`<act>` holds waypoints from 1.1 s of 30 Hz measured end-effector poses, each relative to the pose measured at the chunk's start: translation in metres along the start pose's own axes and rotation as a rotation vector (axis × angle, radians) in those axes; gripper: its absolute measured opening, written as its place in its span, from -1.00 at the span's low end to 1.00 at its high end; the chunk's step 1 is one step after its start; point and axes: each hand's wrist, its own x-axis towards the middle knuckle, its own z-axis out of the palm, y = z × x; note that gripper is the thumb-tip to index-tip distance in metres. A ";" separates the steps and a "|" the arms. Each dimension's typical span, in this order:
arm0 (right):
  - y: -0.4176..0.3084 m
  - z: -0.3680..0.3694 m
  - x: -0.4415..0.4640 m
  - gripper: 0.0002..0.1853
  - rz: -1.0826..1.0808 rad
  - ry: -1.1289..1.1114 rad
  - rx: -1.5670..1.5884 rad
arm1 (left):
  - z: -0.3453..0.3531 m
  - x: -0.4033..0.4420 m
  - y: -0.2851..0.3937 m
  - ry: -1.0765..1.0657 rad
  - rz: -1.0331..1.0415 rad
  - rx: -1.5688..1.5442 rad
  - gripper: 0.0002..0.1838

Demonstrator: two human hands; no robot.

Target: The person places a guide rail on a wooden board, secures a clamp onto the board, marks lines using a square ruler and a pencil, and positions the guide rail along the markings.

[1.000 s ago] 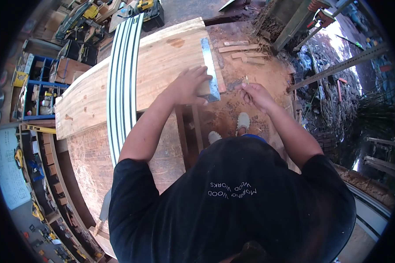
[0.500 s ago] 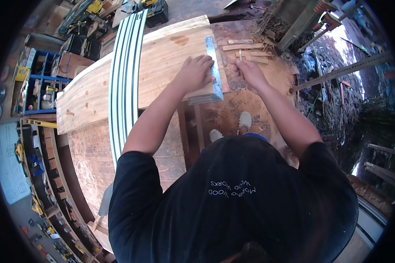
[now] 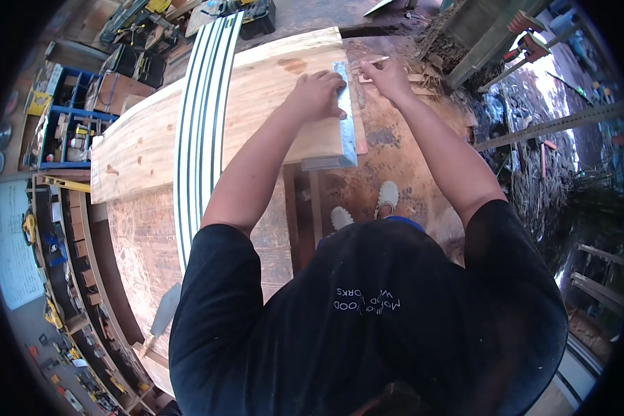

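A metal square lies across the right end of a long wooden board, its stock against the board's near edge. My left hand rests on the board with its fingers spread, the fingertips on the square's blade. Past the board's right end, my right hand is closed in a pinch on a thin pencil, near the far end of the blade. A striped guide rail crosses the board to the left of my left hand.
Under the board is a worn workbench; a handsaw lies at its left near side. Blue organizer boxes stand at the left. Wood strips lie beyond the board's right end. A red clamp is at upper right.
My right hand has moved away from my body, up alongside the square, with the pencil. My left hand has slid farther up the square's blade, uncovering its near corner.
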 end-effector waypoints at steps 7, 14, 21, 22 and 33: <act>0.013 0.002 0.010 -0.72 -0.197 0.063 -0.015 | -0.003 0.002 0.002 -0.038 -0.046 0.033 -0.15; -0.005 0.000 0.003 -0.74 -0.250 0.079 -0.071 | -0.005 0.006 -0.001 -0.047 -0.074 0.026 -0.07; -0.004 0.002 0.007 -0.75 -0.232 0.078 -0.032 | -0.007 0.007 0.002 -0.117 -0.104 0.100 -0.04; -0.006 0.002 0.007 -0.74 -0.201 0.068 -0.017 | -0.008 0.007 0.002 -0.115 -0.106 0.104 -0.04; 0.006 0.009 0.022 -0.74 -0.136 0.068 -0.006 | -0.012 0.011 0.005 -0.168 -0.164 0.074 0.01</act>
